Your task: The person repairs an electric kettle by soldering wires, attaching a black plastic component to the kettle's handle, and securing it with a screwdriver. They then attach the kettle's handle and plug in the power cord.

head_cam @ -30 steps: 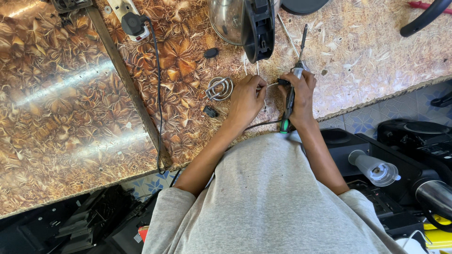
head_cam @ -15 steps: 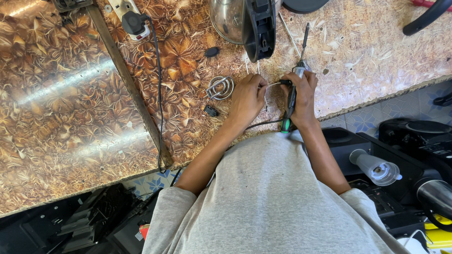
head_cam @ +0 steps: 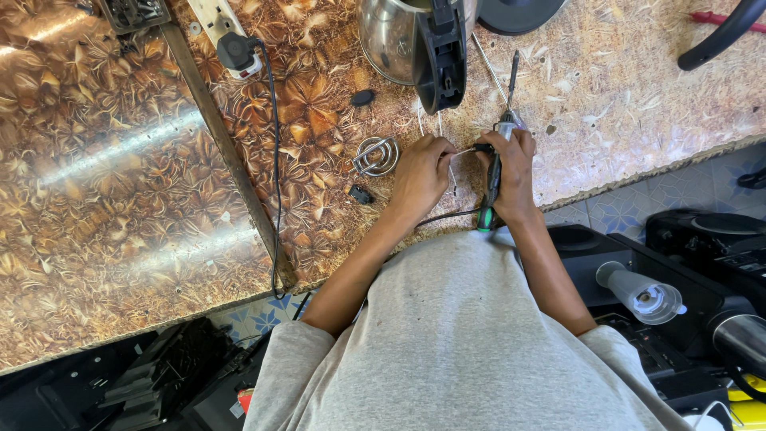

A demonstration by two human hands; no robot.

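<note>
1. The left hand (head_cam: pixel 421 172) is closed, its fingertips pinching the end of a thin wire (head_cam: pixel 461 151) that runs across to the right hand.
2. The right hand (head_cam: pixel 513 168) is wrapped round a slim tool (head_cam: pixel 495 172) with a green-tipped black handle; the tool's front end meets the wire between the two hands. Whether it is a soldering iron or a driver I cannot tell.
3. A black cord (head_cam: pixel 447 215) trails from under the hands toward the body.
4. Just beyond the hands stands a steel kettle (head_cam: pixel 391 36) with a black handle. It looks apart from its base, so the job seems mid-way rather than finished.
5. Left of the left hand lies a coiled metal element (head_cam: pixel 377 156), loose on the bench (head_cam: pixel 638 88); two small black parts (head_cam: pixel 361 194) lie close by it, not yet fitted.
6. A screwdriver (head_cam: pixel 511 76) lies just past the right hand, unused.
7. Judging by the loose pieces, the wire work is in hand and reassembly is left.
</note>
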